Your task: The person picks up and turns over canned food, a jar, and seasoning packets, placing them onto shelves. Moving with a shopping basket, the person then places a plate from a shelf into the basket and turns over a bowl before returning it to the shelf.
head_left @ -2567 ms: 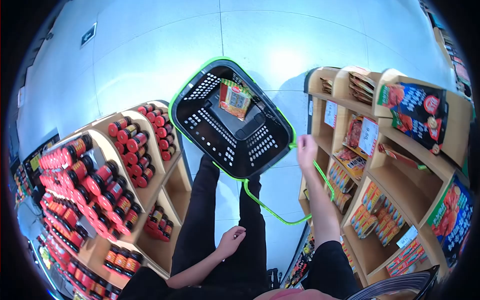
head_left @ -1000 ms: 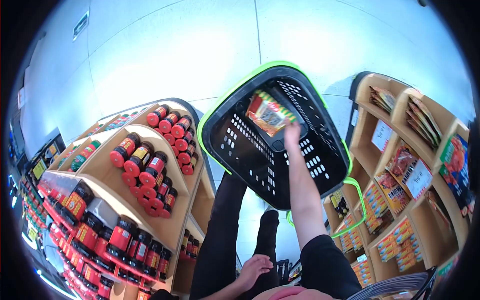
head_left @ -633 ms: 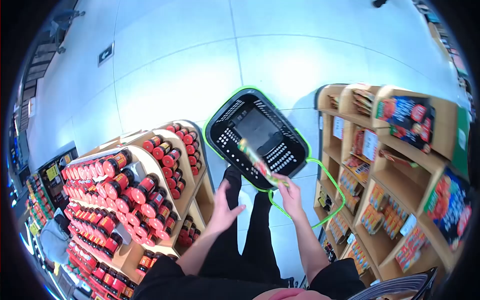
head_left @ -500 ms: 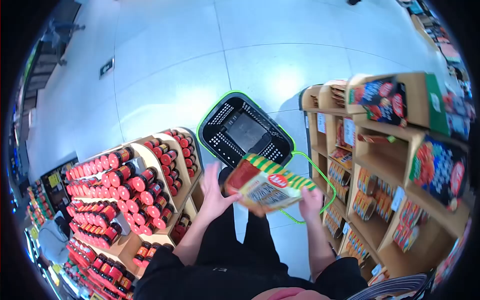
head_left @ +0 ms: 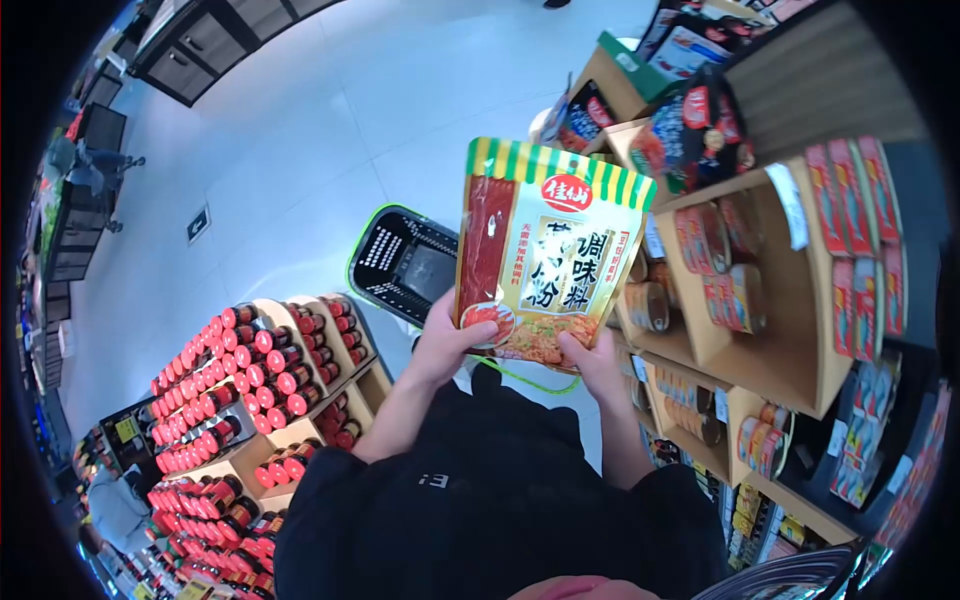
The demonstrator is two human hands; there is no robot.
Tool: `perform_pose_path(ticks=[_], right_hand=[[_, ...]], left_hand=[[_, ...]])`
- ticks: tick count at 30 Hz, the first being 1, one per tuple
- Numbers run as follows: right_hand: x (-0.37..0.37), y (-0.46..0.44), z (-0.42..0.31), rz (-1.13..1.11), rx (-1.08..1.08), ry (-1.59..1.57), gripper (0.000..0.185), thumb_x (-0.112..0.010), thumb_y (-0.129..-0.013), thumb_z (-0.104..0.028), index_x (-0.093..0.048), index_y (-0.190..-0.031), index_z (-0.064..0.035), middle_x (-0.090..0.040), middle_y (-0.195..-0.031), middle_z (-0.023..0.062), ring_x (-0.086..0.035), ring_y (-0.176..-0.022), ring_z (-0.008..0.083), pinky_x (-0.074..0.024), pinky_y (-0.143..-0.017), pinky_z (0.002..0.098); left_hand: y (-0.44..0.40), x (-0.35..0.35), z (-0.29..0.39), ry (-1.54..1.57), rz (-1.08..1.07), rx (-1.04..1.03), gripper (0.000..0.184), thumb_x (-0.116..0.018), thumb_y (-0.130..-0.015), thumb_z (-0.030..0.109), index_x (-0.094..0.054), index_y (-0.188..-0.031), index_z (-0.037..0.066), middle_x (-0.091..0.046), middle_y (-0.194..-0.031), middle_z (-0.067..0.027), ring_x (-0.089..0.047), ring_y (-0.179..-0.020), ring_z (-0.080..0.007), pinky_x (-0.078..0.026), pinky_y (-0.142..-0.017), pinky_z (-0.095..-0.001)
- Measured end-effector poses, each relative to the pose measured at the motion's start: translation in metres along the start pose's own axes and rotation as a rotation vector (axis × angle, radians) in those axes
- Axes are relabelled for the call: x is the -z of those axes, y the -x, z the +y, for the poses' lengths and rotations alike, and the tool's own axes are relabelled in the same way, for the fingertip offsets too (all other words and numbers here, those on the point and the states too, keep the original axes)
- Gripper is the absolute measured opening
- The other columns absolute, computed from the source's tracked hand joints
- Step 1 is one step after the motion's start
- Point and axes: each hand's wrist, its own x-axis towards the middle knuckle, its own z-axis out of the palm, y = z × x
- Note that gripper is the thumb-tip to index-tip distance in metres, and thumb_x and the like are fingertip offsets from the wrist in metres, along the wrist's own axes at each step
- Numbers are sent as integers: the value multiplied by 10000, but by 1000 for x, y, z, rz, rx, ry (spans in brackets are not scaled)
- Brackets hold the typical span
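A seasoning packet [head_left: 545, 260] with a green-and-yellow striped top, a red oval logo and a noodle picture stands upright, its printed front facing me. My left hand [head_left: 450, 335] grips its lower left corner, thumb on the front. At the lower right edge, my right hand [head_left: 597, 365] pinches it the same way. Both hands' other fingers are partly hidden behind the packet. Beyond it on the floor sits a black shopping basket [head_left: 385, 285] with a green rim, partly covered by the packet and my left hand. Its green handle [head_left: 535, 382] shows below the packet.
To the left, a wooden display rack [head_left: 262, 445] holds rows of red-lidded jars [head_left: 235, 350]. Wooden shelves [head_left: 790, 370] on the right carry packaged goods and dark bags [head_left: 690, 140]. Pale floor [head_left: 300, 170] stretches ahead, with dark cabinets [head_left: 190, 60] at the far left.
The packet has been raised and turned from a tilt to upright, facing me. My left hand, spread beside it before, now grips its corner. The view has shifted toward the right-hand shelves.
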Motion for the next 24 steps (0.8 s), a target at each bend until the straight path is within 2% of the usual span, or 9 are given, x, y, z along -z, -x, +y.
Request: perform_pose_path(ticks=[1,3,6,11,13,16,18,22,24], right_hand=[[4,7,-2,9,11,7,339,-622,-914,-181,-556,-1183,15,-630,-1033,52,-597,-912,113,-495,-808,274],[5,20,-2,111,171,-222,298,-606,-921,-160,-588,-1150,30,-654,-1032,69,-609,-921,119,-497,-821,282],[10,32,-17,116,302,-223,295,-591,-929,-152,-587,-1149,44,-657,-1051,78,-614,-923,121,-493,-825,279],[22,40,-14,66,302,-199,288,-594,-933,-164,-599,-1135,41,-656,-1021,64,-604,-901,111,-486,-819,272],[26,42,-10,58,296,-177,280,-597,-936,-173,-608,-1125,34,-653,-972,45,-587,-849,93,-482,-768,261],[37,49,-5,21,191,-74,310,-577,-945,-189,-585,-1163,31,-648,-1042,70,-599,-916,107,-483,-823,271],[40,49,3,58,247,-56,312,-576,-949,-193,-591,-1153,43,-651,-1036,67,-597,-912,103,-483,-821,270],[41,54,3,72,332,-186,309,-558,-965,-195,-589,-1152,50,-654,-1052,74,-605,-924,108,-487,-834,278],[40,53,8,170,363,-209,280,-592,-950,-221,-638,-1043,40,-643,-878,16,-547,-763,50,-460,-679,230]], left_hand=[[1,-10,8,-23,-38,23,634,-775,-752,92,-463,-1296,-1,-592,-1205,-89,-586,-1082,-155,-465,-969,-327],[4,-25,13,-117,-111,19,638,-768,-740,43,-457,-1295,-7,-601,-1193,-94,-596,-1085,-173,-479,-961,-341],[11,-42,12,-155,-131,4,630,-756,-739,10,-451,-1289,-14,-606,-1189,-103,-608,-1081,-187,-490,-950,-349],[26,-58,1,-106,-94,-42,587,-737,-765,-3,-450,-1276,-17,-605,-1183,-98,-613,-1070,-186,-492,-945,-341],[33,-59,-3,-108,-71,-45,582,-734,-770,-2,-449,-1277,-16,-607,-1172,-96,-616,-1059,-181,-499,-930,-334],[36,-70,-14,-96,-68,-91,555,-712,-794,5,-444,-1280,-12,-609,-1142,-91,-628,-1001,-157,-521,-862,-304],[39,-68,-17,-235,-31,-78,508,-700,-822,40,-476,-1275,-8,-605,-1182,-81,-595,-1046,-139,-484,-921,-301],[41,-65,-27,-302,-39,-29,374,-679,-852,84,-550,-1186,-23,-649,-1081,-64,-615,-972,-126,-493,-876,-295],[40,-67,-24,-304,-76,-71,344,-677,-859,95,-562,-1160,-25,-659,-1037,-52,-621,-916,-112,-503,-841,-285]])
